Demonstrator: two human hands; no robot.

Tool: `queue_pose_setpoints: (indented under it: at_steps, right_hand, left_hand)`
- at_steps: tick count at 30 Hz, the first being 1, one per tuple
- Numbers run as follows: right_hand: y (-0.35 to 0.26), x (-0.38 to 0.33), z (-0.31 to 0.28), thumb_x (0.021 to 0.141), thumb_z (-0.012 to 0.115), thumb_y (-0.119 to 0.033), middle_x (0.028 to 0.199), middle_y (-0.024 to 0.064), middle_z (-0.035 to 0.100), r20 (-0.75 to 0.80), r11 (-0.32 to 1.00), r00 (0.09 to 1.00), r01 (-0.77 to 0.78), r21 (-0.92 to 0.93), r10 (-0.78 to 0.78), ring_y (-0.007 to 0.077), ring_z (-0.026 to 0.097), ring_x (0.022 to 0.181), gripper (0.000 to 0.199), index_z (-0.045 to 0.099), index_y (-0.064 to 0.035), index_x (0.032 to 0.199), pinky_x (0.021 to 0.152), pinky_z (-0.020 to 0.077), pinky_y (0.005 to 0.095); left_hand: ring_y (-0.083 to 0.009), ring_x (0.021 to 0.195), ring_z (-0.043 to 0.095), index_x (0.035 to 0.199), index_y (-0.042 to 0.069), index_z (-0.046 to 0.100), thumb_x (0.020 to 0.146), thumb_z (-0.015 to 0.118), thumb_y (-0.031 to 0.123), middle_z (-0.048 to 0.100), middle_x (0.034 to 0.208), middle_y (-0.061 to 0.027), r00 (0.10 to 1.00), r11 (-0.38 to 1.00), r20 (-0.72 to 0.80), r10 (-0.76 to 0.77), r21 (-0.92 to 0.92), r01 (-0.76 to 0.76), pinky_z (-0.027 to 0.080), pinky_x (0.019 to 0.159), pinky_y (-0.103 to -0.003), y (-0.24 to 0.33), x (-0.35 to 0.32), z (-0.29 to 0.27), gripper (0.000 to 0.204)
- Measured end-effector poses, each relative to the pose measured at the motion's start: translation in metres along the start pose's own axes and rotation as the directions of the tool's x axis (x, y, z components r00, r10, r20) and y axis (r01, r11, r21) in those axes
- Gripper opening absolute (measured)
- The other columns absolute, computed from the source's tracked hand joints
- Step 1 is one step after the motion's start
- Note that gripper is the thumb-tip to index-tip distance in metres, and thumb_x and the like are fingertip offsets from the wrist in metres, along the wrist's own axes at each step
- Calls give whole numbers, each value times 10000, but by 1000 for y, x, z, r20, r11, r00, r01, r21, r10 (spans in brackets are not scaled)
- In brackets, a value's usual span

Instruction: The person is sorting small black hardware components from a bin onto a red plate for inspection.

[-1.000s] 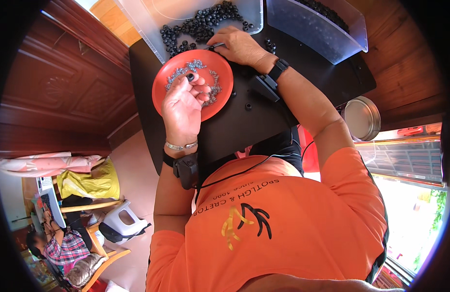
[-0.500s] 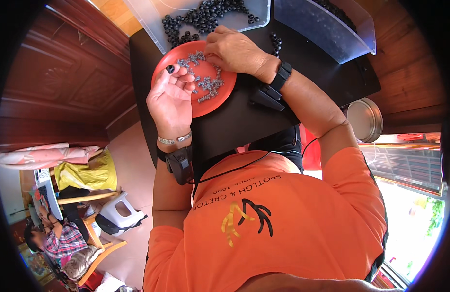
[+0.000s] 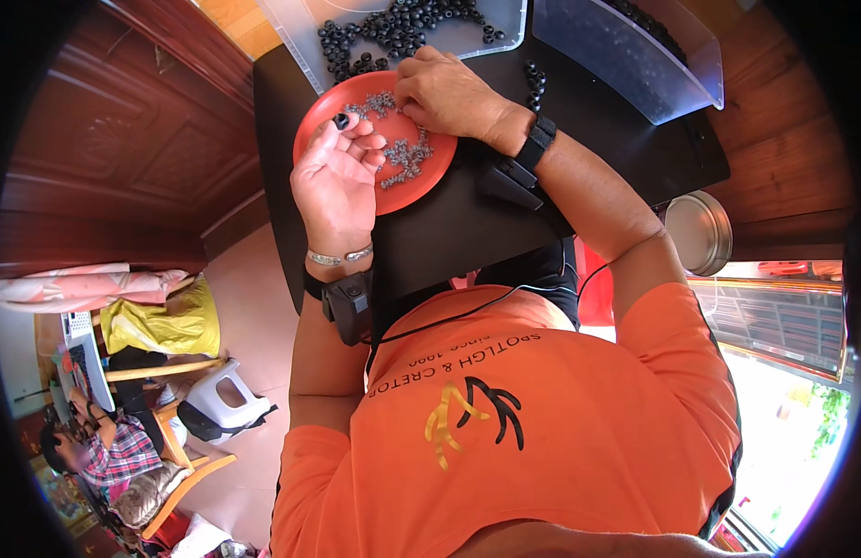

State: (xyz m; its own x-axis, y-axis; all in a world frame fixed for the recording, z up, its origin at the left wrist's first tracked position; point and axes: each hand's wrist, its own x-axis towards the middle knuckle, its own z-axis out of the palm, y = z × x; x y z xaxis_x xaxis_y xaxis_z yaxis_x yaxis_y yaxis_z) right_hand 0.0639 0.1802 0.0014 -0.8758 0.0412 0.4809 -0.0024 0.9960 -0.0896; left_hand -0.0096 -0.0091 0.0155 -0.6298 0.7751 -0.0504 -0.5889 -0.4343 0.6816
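My left hand (image 3: pixel 335 191) is palm up over the left side of an orange-red plate (image 3: pixel 428 183), its thumb and forefinger pinching a small black bead-like piece (image 3: pixel 341 121) with a hole. The other fingers curl loosely. On the plate lie many tiny grey metal-looking pieces (image 3: pixel 407 160). My right hand (image 3: pixel 453 96) reaches over the plate's far right part, back of the hand up. Its fingertips are bent together down at the grey pieces; whatever they may hold is hidden.
Behind the plate is a clear plastic bin (image 3: pixel 505 26) with many black pieces (image 3: pixel 402 33). A second clear bin (image 3: pixel 626 65) stands to its right. Loose black pieces (image 3: pixel 535 86) lie on the black table (image 3: pixel 486 219). Another person (image 3: pixel 119 451) sits far left. A round tin (image 3: pixel 698 231) is at right.
My left hand has shifted slightly right and up, bringing the black bead-like piece closer to my right hand. My right hand stays at nearly the same place on the plate.
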Motion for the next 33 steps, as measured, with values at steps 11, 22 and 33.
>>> queue_pose_setpoints:
  at_steps: [11,22,33]
  right_hand:
    - [-2,0,-3,744,650,-192,929,1,600,-10,1000,1000,3,28,-3,233,511,997,121,701,-156,848,863,415,386]
    - [-17,-3,-34,745,712,-90,981,2,629,-209,935,965,217,280,-161,225,544,1041,161,642,-97,890,908,419,378]
    - [-14,-4,-33,813,660,-122,948,47,614,-143,887,981,180,425,-131,261,542,999,110,612,-58,888,882,445,379]
  left_hand:
    - [-200,802,574,952,37,590,929,491,202,599,897,-77,1000,1000,-2,-5,23,6,441,717,-306,-1,0,-1,194]
    - [-161,867,594,964,51,586,924,508,180,625,972,-62,999,985,12,33,171,-34,456,711,-272,-3,-4,7,157]
    - [-158,863,594,985,43,568,915,517,178,611,960,-42,989,961,144,-35,275,-6,445,725,-271,-4,-3,8,161]
